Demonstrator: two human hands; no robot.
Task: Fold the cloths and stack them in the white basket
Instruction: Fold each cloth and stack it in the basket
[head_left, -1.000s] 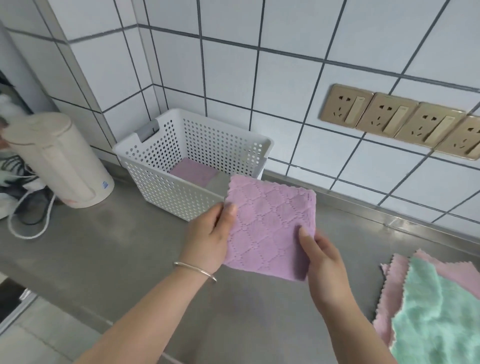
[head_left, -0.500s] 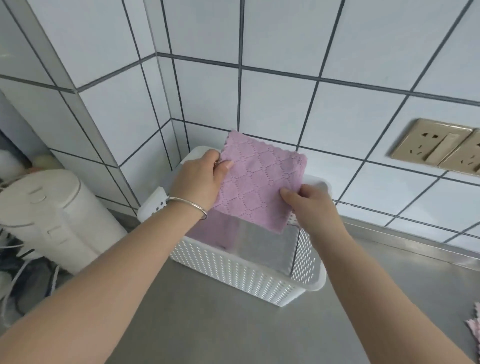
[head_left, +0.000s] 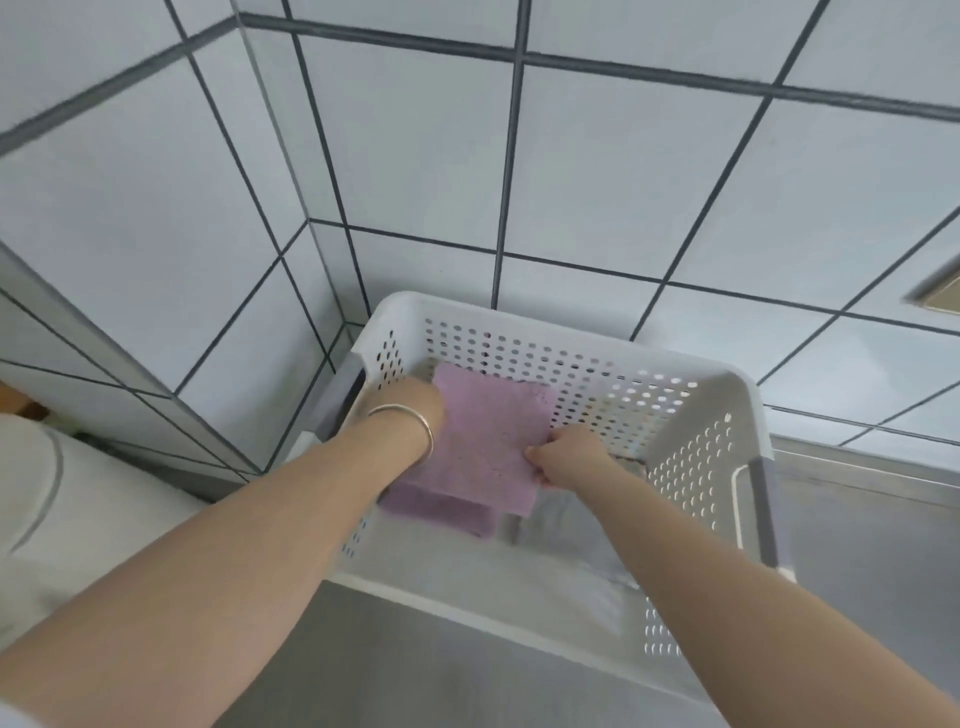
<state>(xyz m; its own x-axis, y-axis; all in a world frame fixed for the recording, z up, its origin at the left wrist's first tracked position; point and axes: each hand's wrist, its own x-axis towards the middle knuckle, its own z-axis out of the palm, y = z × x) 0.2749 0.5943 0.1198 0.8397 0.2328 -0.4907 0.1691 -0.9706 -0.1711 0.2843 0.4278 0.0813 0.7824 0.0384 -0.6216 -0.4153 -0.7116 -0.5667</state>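
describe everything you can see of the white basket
The white basket is a rectangular, plastic-looking bin with rows of small round holes in its walls, a smooth thick rim and a handle cutout at each end. It sits upright on the grey metal counter in the tiled corner. Inside, at its left end, a folded purple cloth is held by the left hand and right hand over another purple cloth on the floor.

both hands (head_left: 563, 457) lowered folded purple cloth (head_left: 488, 441) into white basket (head_left: 737, 395).
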